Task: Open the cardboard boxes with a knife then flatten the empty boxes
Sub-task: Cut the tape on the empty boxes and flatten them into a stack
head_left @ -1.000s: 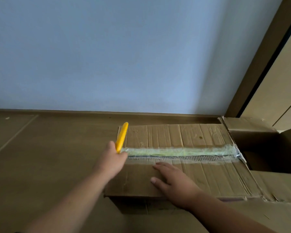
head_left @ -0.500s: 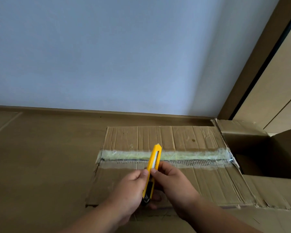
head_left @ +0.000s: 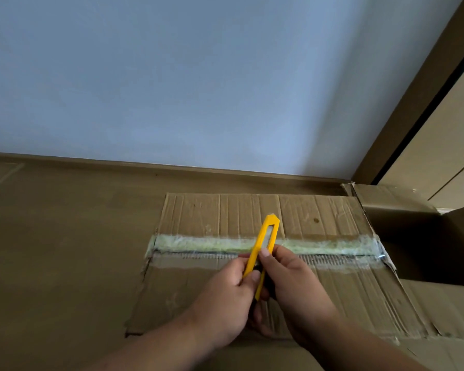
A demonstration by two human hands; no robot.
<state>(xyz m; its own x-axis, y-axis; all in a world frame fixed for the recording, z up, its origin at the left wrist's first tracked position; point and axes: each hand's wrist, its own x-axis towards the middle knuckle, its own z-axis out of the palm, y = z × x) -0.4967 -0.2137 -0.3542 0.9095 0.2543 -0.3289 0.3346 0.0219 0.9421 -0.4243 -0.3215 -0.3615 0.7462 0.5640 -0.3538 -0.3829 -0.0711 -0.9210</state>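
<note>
Floor (head_left: pixel 65 250) left of box (head_left: pixel 198 303) open; 2nd box (head_left: pixel 402 210) blocks right.

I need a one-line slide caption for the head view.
Both hands hold a yellow knife above the taped box.

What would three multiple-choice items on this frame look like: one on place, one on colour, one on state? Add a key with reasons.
1. Where is the knife?
A. on the floor
B. held above the taped box
C. inside the open box

2. What colour is the knife's body?
A. yellow
B. red
C. blue

3. What state is the taped seam in?
A. tape peeled off
B. flaps lifted
C. flaps lying flat, tape on

Key: B, since the left hand and right hand both grip it over the box top; A, the handle is plainly yellow; C, the tape strip spans the seam and both flaps lie flat.
</note>
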